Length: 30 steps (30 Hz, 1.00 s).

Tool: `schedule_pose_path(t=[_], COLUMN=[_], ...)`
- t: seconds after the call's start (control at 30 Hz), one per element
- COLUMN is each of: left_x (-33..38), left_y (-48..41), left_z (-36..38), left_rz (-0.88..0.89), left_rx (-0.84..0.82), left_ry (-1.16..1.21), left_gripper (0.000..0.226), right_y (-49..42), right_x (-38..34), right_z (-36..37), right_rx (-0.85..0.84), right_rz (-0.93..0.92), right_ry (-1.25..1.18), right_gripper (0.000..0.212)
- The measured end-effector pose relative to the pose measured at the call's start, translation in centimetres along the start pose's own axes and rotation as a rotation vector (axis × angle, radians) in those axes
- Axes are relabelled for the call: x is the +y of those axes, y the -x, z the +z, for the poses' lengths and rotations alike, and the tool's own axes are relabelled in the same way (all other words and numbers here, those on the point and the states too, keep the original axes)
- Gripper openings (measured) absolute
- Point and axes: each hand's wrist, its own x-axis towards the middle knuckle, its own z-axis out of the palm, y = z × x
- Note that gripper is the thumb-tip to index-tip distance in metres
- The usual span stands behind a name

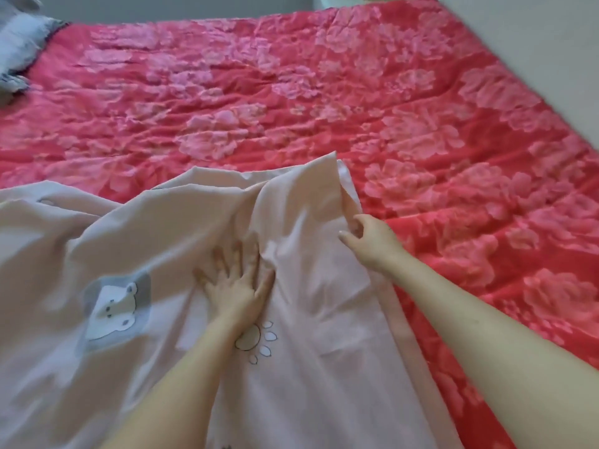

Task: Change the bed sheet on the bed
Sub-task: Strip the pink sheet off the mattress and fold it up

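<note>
Red floral bed (324,92): left hand (238,280) spread on sheet (324,319), right hand (372,238) pinching it.

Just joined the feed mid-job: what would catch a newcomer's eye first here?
The red floral cover fills the far and right of the view. Across its near left lies a pale pink sheet with a bear print; the left hand presses flat on it while the right hand pinches its raised edge.
</note>
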Motion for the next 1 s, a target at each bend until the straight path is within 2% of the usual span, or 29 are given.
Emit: schedule_pose_path(t=[0.07,0.17,0.23,0.3,0.37,0.5,0.57,0.63,0.67,0.7,0.77,0.8,0.83,0.87,0.9,0.93,0.97,1.0], left_x=[0.0,-0.5,-0.7,-0.9,-1.0,-1.0,-1.1,-1.1,-1.2,-1.2,-1.3,-1.4,-1.6,-1.7,-2.0,-2.1,-2.3,-2.7], left_y=[-2.5,-5.4,-6.7,-7.5,-7.6,-7.0,-7.0,-6.9,-6.4,-5.6,-4.1,-3.6,-3.7,-4.4,-5.7,-7.1,-8.5,-9.9], left_z=[0.6,0.8,0.3,0.0,-0.2,-0.5,-0.6,-1.3,-2.3,-3.9,-7.0,-8.7,-10.3,-11.5,-12.2,-12.6,-12.8,-12.9], left_rz=[0.025,0.084,0.138,0.181,0.199,0.217,0.223,0.226,0.229,0.241,0.276,0.276,0.260,0.243,0.226,0.187,0.137,0.079], left_rx=[0.131,0.228,0.260,0.278,0.299,0.318,0.257,0.183,0.196,0.296,0.691,0.850,0.932,0.955,0.909,0.801,0.637,0.472], left_ry=[0.027,0.043,0.024,0.027,0.058,0.114,0.074,0.116,0.225,0.347,0.455,0.415,0.346,0.242,0.134,0.032,-0.060,-0.148], left_gripper=[0.063,0.062,0.063,0.065,0.068,0.073,0.076,0.079,0.079,0.071,0.044,0.039,0.035,0.029,0.025,0.029,0.038,0.049], right_y=[-4.3,-9.8,-12.4,-13.6,-12.7,-5.8,-3.2,-2.5,-2.4,-2.3,-1.8,-1.2,-0.4,0.2,0.5,0.3,-0.7,-2.2], right_x=[-0.9,-2.3,-3.1,-3.9,-4.7,-4.1,-2.8,-2.5,-2.9,-3.3,-3.4,-3.3,-3.2,-2.8,-2.2,-1.5,-0.6,0.1], right_z=[0.8,2.2,2.7,2.4,1.5,-0.3,-0.4,-0.8,-1.1,-1.5,-2.8,-3.7,-4.6,-5.5,-6.1,-6.3,-5.9,-5.4], right_rx=[-0.018,0.037,0.140,0.195,0.254,0.382,0.390,0.288,0.204,0.110,-0.153,-0.368,-0.644,-0.928,-1.108,-1.099,-0.902,-0.576], right_rz=[0.005,0.074,0.136,0.120,-0.037,-0.529,-0.648,-0.514,-0.427,-0.365,-0.352,-0.375,-0.369,-0.323,-0.244,-0.170,-0.119,-0.050], right_ry=[-0.080,-0.326,-0.511,-0.535,-0.506,-0.302,-0.132,-0.205,-0.301,-0.400,-0.426,-0.319,-0.171,-0.044,-0.002,-0.023,-0.068,-0.066], right_gripper=[0.041,0.059,0.048,0.034,0.016,0.017,0.008,0.007,0.013,0.020,0.028,0.026,0.023,0.024,0.024,0.020,0.014,0.016])
